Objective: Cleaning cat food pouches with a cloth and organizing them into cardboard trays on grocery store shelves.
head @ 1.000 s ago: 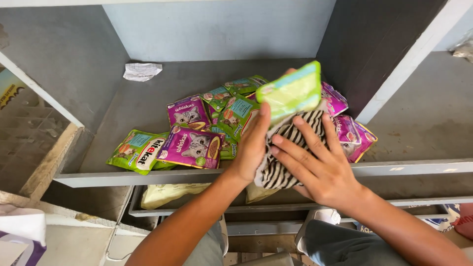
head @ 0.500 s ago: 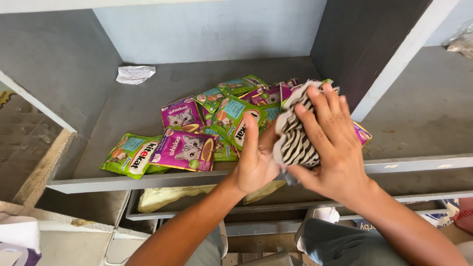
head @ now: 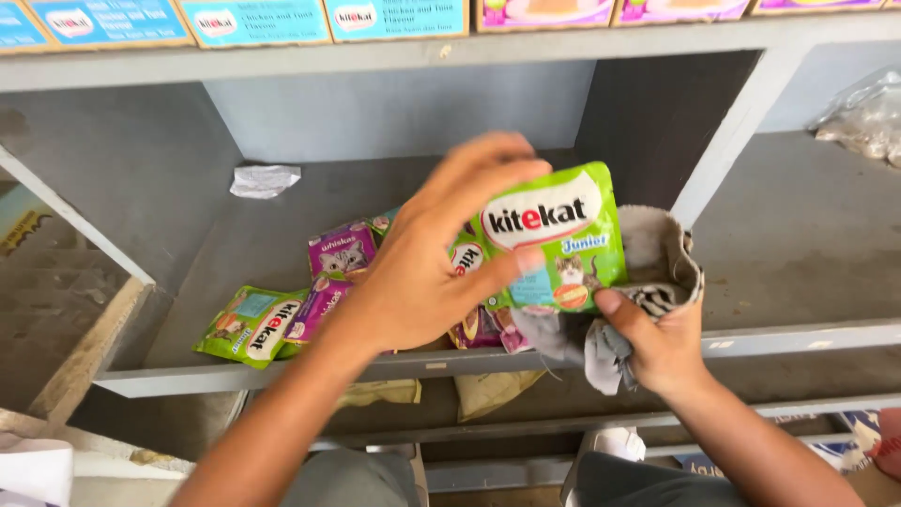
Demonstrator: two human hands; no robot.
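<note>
My left hand (head: 413, 282) holds a green cat-food pouch (head: 554, 239) upright above the grey shelf (head: 282, 376), fingers behind it and thumb on its front. My right hand (head: 662, 352) grips a grey, zebra-striped cloth (head: 662, 268) bunched just behind and below the pouch, with its thumb at the pouch's lower right corner. Under my left hand lies a loose pile of pouches: a green one (head: 249, 324) at the left and purple ones (head: 343, 249) behind it. Part of the pile is hidden by my hand.
A crumpled white paper (head: 265, 180) lies at the back left of the shelf. Blue and purple boxes (head: 253, 21) line the shelf above. A dark divider (head: 676, 113) bounds the compartment on the right; beyond it lies a plastic bag (head: 863, 113). Tan bags (head: 493, 390) sit on the shelf below.
My left hand has lifted a green pouch out of the pile and holds it up. The cloth in my right hand has dropped lower, behind the pouch. The view has tilted upward.
</note>
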